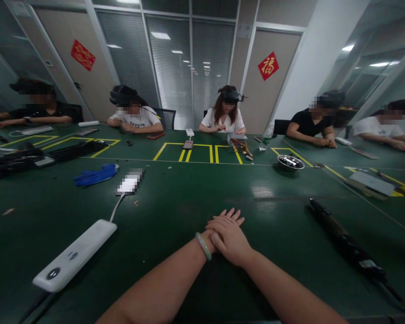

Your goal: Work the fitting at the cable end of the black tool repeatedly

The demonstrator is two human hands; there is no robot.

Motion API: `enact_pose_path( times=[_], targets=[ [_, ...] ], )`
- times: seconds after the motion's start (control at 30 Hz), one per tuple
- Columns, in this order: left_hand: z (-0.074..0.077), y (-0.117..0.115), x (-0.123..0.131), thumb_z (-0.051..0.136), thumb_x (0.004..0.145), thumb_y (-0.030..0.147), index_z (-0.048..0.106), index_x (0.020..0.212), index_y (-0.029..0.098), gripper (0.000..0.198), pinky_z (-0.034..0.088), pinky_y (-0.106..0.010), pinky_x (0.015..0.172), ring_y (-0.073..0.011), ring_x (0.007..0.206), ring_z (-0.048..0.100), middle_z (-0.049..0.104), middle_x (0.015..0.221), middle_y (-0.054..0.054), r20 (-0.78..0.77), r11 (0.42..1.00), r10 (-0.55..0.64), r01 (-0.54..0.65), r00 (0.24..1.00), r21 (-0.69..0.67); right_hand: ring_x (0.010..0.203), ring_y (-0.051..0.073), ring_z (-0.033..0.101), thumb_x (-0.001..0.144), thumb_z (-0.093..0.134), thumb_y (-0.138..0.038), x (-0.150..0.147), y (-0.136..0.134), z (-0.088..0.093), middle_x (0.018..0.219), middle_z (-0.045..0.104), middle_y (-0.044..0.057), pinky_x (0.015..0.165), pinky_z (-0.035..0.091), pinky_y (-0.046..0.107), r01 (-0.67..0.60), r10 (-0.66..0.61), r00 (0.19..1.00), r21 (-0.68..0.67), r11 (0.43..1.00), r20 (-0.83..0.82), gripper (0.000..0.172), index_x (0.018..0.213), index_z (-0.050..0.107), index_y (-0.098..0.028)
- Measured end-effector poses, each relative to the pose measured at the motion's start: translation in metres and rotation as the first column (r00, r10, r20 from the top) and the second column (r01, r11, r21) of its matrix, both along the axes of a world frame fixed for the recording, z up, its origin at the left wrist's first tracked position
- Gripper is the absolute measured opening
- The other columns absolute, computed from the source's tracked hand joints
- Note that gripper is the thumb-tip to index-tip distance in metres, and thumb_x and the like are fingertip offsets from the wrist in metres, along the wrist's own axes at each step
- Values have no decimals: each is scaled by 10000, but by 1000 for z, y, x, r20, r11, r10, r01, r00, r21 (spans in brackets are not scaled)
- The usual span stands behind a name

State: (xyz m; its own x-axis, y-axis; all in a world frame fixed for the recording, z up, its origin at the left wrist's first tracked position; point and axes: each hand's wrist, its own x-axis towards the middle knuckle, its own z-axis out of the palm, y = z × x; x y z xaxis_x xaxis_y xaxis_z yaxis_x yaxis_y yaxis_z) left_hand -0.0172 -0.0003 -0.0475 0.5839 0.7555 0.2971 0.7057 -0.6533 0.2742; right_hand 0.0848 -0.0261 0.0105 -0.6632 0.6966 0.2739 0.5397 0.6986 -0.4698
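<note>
My left hand (235,216) lies flat on the green table with its fingers spread, and a pale bangle (203,246) circles that wrist. Across its back rests my right hand (235,240), fingers stretched out and thumb near the left wrist; neither hand holds an object. To the right lies a black pen-shaped electric screwdriver (346,240) with a cord. On the left is a white elongated device (76,254) with a round button. A white cable (117,208) joins it to a phone-like thing (130,182) whose surface is blurred out.
A blue glove (96,175) lies beyond the phone-like thing. Farther off are a metal bowl (290,163), a water bottle (266,137), a grey box (236,137) with coloured wires, and yellow tape outlines. Black gear (37,156) lies at left. Several people sit along the far side.
</note>
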Motion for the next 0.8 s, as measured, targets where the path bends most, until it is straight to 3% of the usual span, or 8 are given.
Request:
enact_pose_path(
  times=[0.17,0.27,0.33,0.4,0.47,0.57,0.67,0.8],
  targets=[
    [11,-3,-2,496,830,248,233,1482,290,705,123,-491,1185,-307,1430,116,189,1558,4,-108,997,-68,66,992,-25,1237,220,467,911,465,-361,11,7,3,1291,575,27,1069,314,423,11,-11,999,-9,1000,48,352,1235,579,-281],
    [22,-2,-7,433,920,429,208,1489,241,640,139,-475,1177,-273,1434,137,186,1560,-44,-78,991,-125,121,989,-54,1242,234,457,908,446,-366,50,29,7,1340,529,63,1065,319,444,314,-322,946,131,940,44,380,1255,562,-263],
    [28,-1,-11,379,925,551,215,1484,238,662,171,-475,1160,-259,1435,139,189,1558,-57,-43,986,-141,136,989,-99,1304,283,380,898,436,-396,97,47,9,1419,426,135,1069,297,486,641,-655,755,240,729,-27,463,1309,511,-196],
    [32,0,-14,348,923,591,229,1480,247,665,184,-472,1150,-251,1437,128,181,1558,-57,-21,981,-140,136,990,-138,1369,374,240,852,476,-468,157,59,6,1476,288,227,1067,231,576,890,-914,397,277,361,-82,635,1378,414,-118],
    [34,1,-15,336,924,600,233,1479,256,661,178,-470,1148,-249,1437,126,172,1559,-55,-7,977,-143,140,990,-161,1385,452,115,782,518,-563,219,59,-2,1488,191,296,1047,138,653,969,-997,56,242,42,-51,789,1396,374,-88],
    [34,1,-15,327,922,611,234,1478,264,662,171,-476,1148,-251,1436,135,175,1559,-54,15,972,-146,147,989,-181,1363,502,123,694,532,-666,293,38,-19,1457,216,326,975,119,708,959,-975,-203,217,-180,88,845,1360,442,-152],
    [33,1,-15,333,922,609,247,1473,270,653,176,-468,1147,-244,1434,148,201,1554,-52,42,972,-144,150,989,-179,1241,515,364,664,470,-756,329,7,-32,1352,381,300,863,313,672,967,-945,-232,160,-199,229,861,1325,495,-205],
    [32,1,-14,347,924,595,277,1462,274,630,165,-472,1147,-245,1431,164,233,1544,-56,67,973,-130,140,989,-184,1026,427,564,731,366,-773,340,-16,-32,1159,561,220,736,456,516,988,-954,-26,155,22,299,799,1278,544,-219]
  ],
)
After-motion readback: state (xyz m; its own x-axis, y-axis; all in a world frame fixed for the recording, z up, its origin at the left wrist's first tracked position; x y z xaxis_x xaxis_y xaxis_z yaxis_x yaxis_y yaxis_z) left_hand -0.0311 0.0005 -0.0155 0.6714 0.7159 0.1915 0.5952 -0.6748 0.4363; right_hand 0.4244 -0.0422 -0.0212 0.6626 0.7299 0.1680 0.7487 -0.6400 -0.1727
